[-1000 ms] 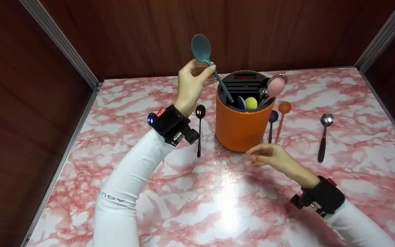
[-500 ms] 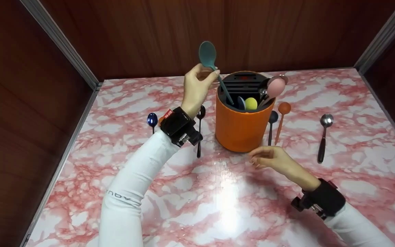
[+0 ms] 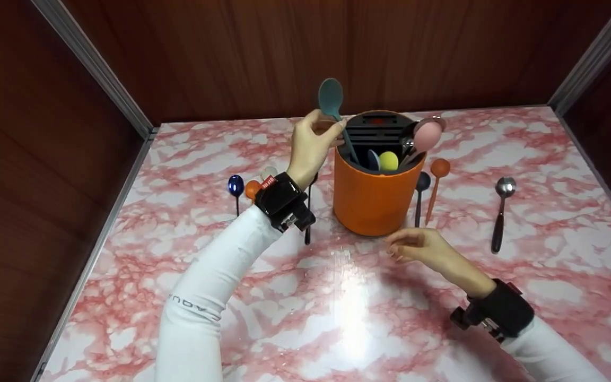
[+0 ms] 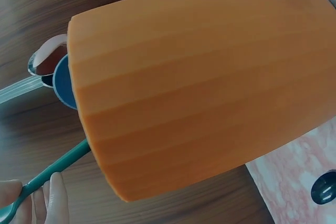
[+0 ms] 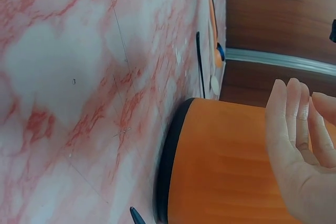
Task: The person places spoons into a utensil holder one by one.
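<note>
My left hand [image 3: 322, 129] pinches the handle of a teal spoon [image 3: 330, 99], bowl up, at the left rim of an orange round holder [image 3: 374, 199]. The spoon's lower end is inside the holder. In the left wrist view the teal handle [image 4: 52, 169] runs from my fingers [image 4: 55, 203] behind the orange holder [image 4: 199, 82]. My right hand [image 3: 417, 245] hovers by the holder's front base with fingers loosely curled and holds nothing. In the right wrist view that hand [image 5: 302, 150] is close to the holder [image 5: 220, 166] without touching it.
A pink spoon [image 3: 426, 133], a yellow one [image 3: 388, 159] and other utensils stand in the holder. On the pink marble table lie a blue spoon [image 3: 235, 185] and an orange one [image 3: 252, 188] at left, and a dark spoon [image 3: 421, 183], orange spoon [image 3: 437, 172] and steel spoon [image 3: 502, 207] at right. Wooden walls enclose the table.
My left hand has moved right and down, sinking the teal spoon deeper into the holder. The right hand has barely shifted.
</note>
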{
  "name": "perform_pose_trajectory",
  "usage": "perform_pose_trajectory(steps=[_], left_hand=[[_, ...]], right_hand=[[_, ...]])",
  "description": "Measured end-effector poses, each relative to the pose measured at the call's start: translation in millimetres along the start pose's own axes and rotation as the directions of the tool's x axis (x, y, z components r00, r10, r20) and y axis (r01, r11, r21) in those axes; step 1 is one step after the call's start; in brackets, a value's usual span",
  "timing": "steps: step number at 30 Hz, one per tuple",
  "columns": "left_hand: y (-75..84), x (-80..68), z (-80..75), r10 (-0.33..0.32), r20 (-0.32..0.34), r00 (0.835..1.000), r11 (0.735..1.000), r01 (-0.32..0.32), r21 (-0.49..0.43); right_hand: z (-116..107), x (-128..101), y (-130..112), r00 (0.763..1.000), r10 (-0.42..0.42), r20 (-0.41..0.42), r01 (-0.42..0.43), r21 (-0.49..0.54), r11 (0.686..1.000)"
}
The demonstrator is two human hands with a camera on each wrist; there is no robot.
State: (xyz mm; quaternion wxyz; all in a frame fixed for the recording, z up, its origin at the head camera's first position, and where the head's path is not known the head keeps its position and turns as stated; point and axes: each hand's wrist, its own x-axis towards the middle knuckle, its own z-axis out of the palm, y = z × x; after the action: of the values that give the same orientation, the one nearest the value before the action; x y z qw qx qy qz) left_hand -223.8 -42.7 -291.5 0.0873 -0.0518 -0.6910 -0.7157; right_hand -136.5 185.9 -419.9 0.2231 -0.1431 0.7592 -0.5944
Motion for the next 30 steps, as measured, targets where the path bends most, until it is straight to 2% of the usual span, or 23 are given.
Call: perform_pose_trajectory(steps=[6, 17, 22, 25, 30], left_hand=[[-4.5, -1.6, 0.3, -0.006, 0.033, 0.999, 0.999, 0.005, 0.049], [-10.9, -3.0, 1.8, 0.013, 0.065, 0.998, 0.977, -0.026, 0.213], [-13.7, -3.4, 0.3, 0.024, 0.064, 0.998, 0.955, -0.042, 0.295], [-15.2, -3.3, -1.0, 0.035, 0.060, 0.998, 0.935, -0.054, 0.350], [-19.3, -3.1, -2.7, 0.026, 0.075, 0.997, 0.928, -0.052, 0.368]], right_hand=[[-1, -1, 3, 1.000, -0.006, -0.009, 0.006, 0.001, 1.000], [-1, -4, 5, 1.000, 0.006, 0.004, -0.006, 0.036, 0.999], [-3, -4, 8, 1.000, -0.013, 0.010, 0.012, 0.038, 0.999], [-4, -4, 11, 0.998, -0.053, 0.023, 0.051, 0.058, 0.997], [-4, -5, 13, 0.998, -0.056, 0.025, 0.054, 0.072, 0.996]])
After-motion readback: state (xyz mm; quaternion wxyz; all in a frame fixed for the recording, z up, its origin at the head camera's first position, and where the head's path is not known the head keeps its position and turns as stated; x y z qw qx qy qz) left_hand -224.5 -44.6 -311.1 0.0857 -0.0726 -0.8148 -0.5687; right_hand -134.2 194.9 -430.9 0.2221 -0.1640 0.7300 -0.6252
